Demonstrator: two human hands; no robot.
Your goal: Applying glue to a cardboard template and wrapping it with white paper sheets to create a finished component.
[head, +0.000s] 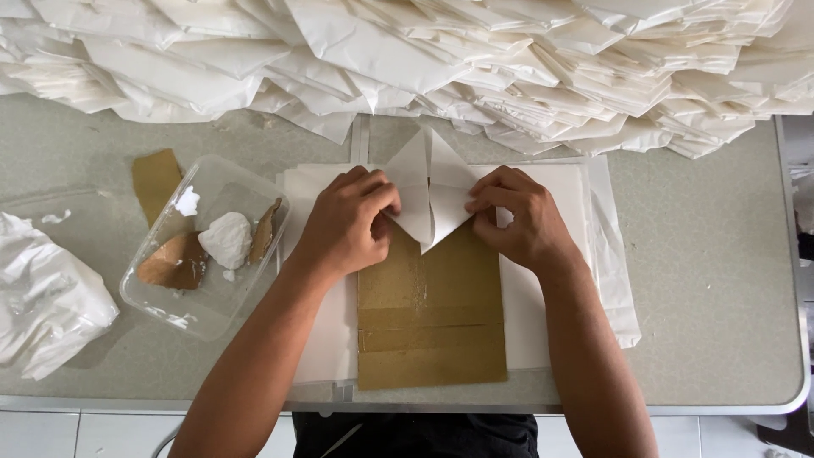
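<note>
White folded paper pieces (475, 59) lie heaped along the far edge of the grey tabletop (712, 280). Near the middle, a flat white paper stack (551, 182) carries a brown cardboard sheet (431, 326). On its far end sits a folded white paper (431, 199), pinched by the left hand (348, 222) and the right hand (519, 216) at either side. Left of them, a clear plastic tub (161, 301) holds a white paste lump (226, 239) and cardboard scraps (174, 261).

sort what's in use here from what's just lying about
In use: left hand, right hand, folded white paper, brown cardboard piece, white sheets beneath.

Lying about: plastic tub of white paste, crumpled plastic, heap of folded papers, cardboard scrap.
</note>
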